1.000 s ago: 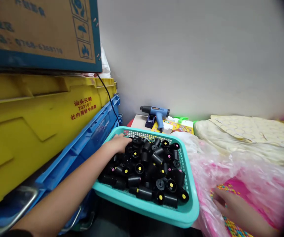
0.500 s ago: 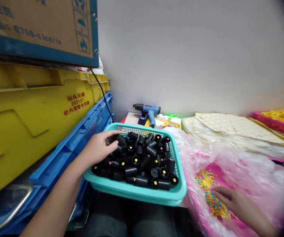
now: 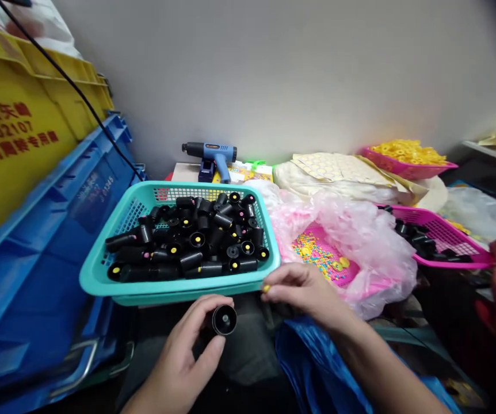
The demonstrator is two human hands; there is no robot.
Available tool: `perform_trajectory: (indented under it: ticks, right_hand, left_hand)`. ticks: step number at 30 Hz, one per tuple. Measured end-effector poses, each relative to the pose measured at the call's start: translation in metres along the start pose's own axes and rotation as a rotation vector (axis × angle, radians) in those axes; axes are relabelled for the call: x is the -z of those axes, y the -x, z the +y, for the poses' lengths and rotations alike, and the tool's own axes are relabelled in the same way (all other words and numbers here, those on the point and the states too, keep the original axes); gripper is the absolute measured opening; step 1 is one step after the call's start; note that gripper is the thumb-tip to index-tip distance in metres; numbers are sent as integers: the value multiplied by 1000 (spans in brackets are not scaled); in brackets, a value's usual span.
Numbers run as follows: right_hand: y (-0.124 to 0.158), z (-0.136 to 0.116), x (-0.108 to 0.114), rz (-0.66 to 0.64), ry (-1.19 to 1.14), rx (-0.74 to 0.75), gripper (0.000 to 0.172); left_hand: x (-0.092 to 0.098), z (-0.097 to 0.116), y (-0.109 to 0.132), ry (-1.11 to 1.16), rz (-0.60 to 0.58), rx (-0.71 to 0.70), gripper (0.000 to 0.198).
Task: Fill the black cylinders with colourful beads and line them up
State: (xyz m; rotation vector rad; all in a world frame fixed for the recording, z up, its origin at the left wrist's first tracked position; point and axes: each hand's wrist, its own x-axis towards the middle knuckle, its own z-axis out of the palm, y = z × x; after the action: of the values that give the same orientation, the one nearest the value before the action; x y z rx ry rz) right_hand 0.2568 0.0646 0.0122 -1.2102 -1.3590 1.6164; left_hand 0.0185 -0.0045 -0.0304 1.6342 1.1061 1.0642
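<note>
The left hand (image 3: 179,356) is clenched around a black cylinder (image 3: 224,319) — the right hand (image 3: 304,290) pinches a small yellow piece (image 3: 266,288), just near the teal basket (image 3: 196,290).

Soft, even indoor light, faint shadows, with wide-angle bending and darkened, blurred right corners.

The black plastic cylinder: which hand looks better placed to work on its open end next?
Probably the right hand. It pinches a small yellow piece close to the black plastic cylinder, while the left hand is occupied gripping that cylinder, its open end showing.
</note>
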Motion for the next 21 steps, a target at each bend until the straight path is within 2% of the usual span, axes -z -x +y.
perform_trajectory:
  ticks: [3,5,7,13,18,21]
  right_hand:
    - [2,-7,-44,-109,40,133,13]
    - [2,-5,-58,-123,108,250,7]
    - [0,-1,-64,-132,153,291,5]
    - [-1,12,-74,-135,19,175,12]
    - [-6,23,-84,-311,-350,1,37]
    - [-7,29,-89,-379,-478,-12,45]
  left_hand:
    - [-1,0,3,-75,24,-53,34]
    - [-3,0,6,-89,76,-31,35]
    - [-4,1,9,-80,102,-8,36]
    - [-3,-1,11,-81,70,-33,37]
    - [0,4,10,-85,20,-122,33]
    - [-1,8,9,-75,10,-146,31]
